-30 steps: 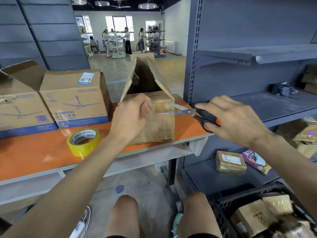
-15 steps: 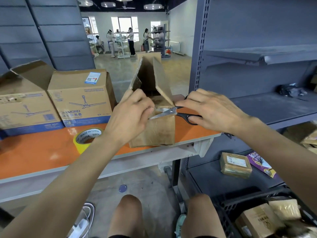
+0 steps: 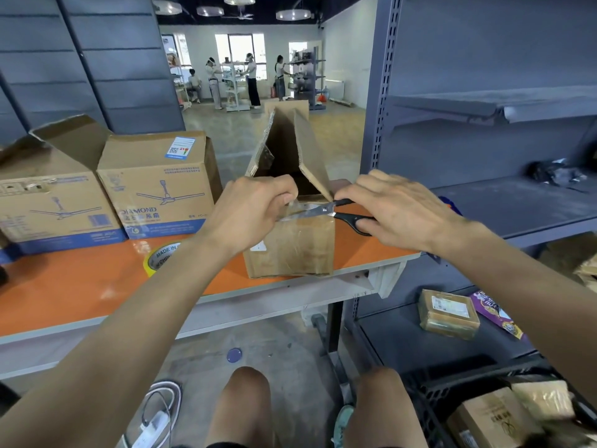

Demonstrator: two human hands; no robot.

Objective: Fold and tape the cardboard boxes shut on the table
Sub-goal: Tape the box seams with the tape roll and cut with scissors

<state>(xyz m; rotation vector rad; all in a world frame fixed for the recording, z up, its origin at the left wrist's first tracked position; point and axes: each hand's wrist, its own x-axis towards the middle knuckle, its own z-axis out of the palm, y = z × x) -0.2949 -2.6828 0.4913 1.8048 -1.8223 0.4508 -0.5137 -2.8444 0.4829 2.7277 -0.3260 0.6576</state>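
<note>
Cardboard box (image 3: 290,250), at the 3 o'clock end of the orange table (image 3: 80,286): we judge it light, stiff-walled, best held at the top rim, where our left hand (image 3: 252,211) pinches clear tape (image 3: 292,205) and our right hand (image 3: 397,211) curls round scissors (image 3: 318,211) from 3 o'clock.

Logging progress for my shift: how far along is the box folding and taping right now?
Done: clear tape seemingly covers the front of the small brown cardboard box. In hand: the left hand pinches a tape strip at its top edge; the right hand holds black-handled scissors against it. Left: its flaps stand upright, and the far-left fan-printed carton has a raised flap.
</note>
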